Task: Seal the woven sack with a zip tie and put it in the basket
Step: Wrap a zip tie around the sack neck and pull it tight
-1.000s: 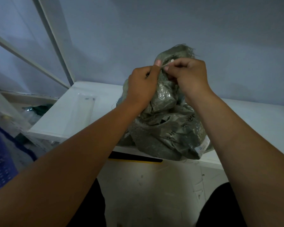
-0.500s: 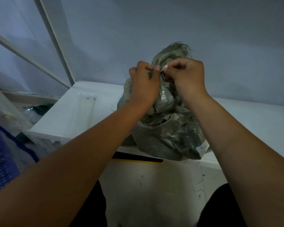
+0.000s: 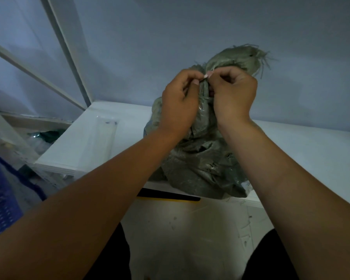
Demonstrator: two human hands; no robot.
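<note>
Slightly parted since before, the left hand and right hand each pinch the zip tie at the neck of the woven sack on the worktop, so sealing seems unfinished and the blue basket awaits.

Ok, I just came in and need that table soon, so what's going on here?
A person is sealing the green woven sack, which sits at the front edge of the white table. Both hands work at its gathered neck: the left hand and right hand pinch a thin pale zip tie between them, mostly hidden from view. Whether it is pulled tight cannot be told. The sack is not yet in the blue basket at the far left.
</note>
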